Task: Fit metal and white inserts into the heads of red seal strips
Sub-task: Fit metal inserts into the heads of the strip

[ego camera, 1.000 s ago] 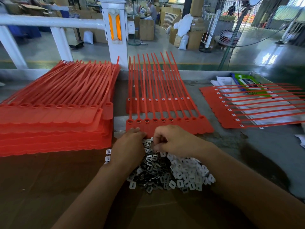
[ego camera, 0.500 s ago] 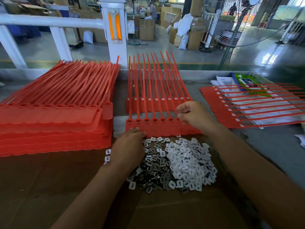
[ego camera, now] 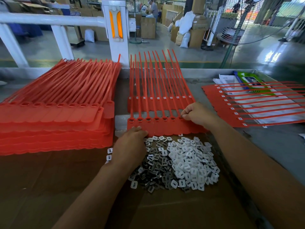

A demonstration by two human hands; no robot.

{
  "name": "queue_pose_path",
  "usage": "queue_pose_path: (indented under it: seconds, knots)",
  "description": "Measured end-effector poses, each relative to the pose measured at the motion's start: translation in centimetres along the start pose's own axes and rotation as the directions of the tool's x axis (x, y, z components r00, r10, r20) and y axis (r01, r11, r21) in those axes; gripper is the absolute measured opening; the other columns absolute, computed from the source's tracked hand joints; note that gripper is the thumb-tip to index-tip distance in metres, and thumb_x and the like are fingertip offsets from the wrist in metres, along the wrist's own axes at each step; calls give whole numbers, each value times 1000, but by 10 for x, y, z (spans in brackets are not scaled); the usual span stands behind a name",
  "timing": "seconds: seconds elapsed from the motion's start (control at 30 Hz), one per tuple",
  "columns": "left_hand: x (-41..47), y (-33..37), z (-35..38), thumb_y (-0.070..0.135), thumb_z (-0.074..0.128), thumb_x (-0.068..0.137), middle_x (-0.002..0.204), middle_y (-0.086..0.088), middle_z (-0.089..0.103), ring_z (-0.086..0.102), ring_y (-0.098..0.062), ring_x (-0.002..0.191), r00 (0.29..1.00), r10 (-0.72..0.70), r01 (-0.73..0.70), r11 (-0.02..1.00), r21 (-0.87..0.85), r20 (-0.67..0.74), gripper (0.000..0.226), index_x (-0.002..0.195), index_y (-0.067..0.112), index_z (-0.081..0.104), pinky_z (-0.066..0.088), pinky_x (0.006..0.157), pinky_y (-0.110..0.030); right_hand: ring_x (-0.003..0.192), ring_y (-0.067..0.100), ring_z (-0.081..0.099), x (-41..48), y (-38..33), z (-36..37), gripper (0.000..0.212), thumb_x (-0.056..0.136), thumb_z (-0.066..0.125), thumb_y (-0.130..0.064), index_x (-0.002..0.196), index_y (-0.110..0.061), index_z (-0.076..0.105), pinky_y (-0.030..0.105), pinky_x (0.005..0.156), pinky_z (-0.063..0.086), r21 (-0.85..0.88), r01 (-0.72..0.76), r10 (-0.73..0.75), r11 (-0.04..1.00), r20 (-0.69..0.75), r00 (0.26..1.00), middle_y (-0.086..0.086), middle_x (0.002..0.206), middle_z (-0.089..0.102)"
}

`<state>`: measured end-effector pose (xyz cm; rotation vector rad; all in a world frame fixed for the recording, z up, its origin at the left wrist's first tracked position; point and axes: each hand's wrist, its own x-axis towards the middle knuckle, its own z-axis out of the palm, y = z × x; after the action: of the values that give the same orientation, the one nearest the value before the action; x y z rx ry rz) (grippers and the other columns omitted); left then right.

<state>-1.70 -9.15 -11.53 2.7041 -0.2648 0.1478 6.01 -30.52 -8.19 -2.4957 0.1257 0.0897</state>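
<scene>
On my far left sits one tall stack of red strips (ego camera: 54,123). My left hand (ego camera: 130,142) rests at the near edge of the front strip sheet (ego camera: 165,128), fingers bent down; I cannot tell if they hold anything. Below lie the metal inserts (ego camera: 155,164) and white inserts (ego camera: 189,162) in one heap. I count seven heads in view; my right hand (ego camera: 198,114) hides the rest and pinches a dark insert (ego camera: 181,115) at the seventh. A second ago that hand was in the heap; the left has stayed.
</scene>
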Motion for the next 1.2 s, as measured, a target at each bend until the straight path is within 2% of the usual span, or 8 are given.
queue_pose_path:
  seconds: [0.3,0.43,0.57,0.63,0.8,0.93,1.07,1.2]
  knots:
    - [0,0,1,5,42,90,147,2,35,32,-14,135,1000,-1,1,1000,12,5,47,133,23,47,28,108,-31,75,6,51,3,0,6,10,86,60,-8,86,-7,70,18,57,35,-22,2,-2,1000,22,1000,-3,85,60]
    - [1,-1,1,4,43,89,146,0,37,32,-15,135,1000,9,-9,1000,11,6,47,133,22,49,29,107,-31,69,1,49,4,-2,6,10,84,62,-6,80,-11,69,16,54,32,-23,-8,8,1000,20,1000,-4,79,58]
    - [1,-2,1,5,43,89,146,0,37,32,-15,135,1000,15,-15,1000,10,8,47,132,22,49,28,108,-30,97,13,54,4,-3,6,15,79,66,-2,73,-15,64,22,75,36,40,-35,35,999,-9,999,1,102,64]
    - [1,-2,1,5,43,89,146,0,38,32,-14,135,1000,13,-13,1000,10,2,47,132,22,49,27,107,-29,101,15,55,4,-4,6,23,77,67,0,67,-20,60,24,78,36,79,-44,46,996,-16,999,3,110,64]
    - [0,-1,0,6,45,90,145,1,39,34,-13,134,1000,12,-12,1000,14,-16,45,132,23,49,28,107,-28,97,14,57,6,-2,7,22,74,66,1,65,-19,62,24,76,40,104,-40,44,994,-34,998,4,107,66]
    - [0,-1,0,6,44,91,145,1,38,33,-13,134,1000,13,-13,1000,16,-8,45,132,23,49,28,107,-29,84,8,51,7,0,7,23,76,66,-2,65,-22,61,20,60,34,100,-26,30,995,-34,999,1,104,65]
    - [0,0,-1,5,44,90,145,1,39,33,-13,133,1000,16,-15,1000,13,-11,46,132,22,49,29,106,-29,84,7,49,6,0,8,23,77,66,-3,65,-21,61,24,75,35,102,-15,18,995,-30,999,0,101,63]
    - [0,0,-1,5,44,90,145,1,38,33,-13,134,1000,18,-18,1000,9,-10,46,133,22,48,29,107,-29,87,10,52,-5,-4,7,21,81,65,-9,70,-25,58,26,76,38,91,39,-35,995,-44,998,-7,92,60]
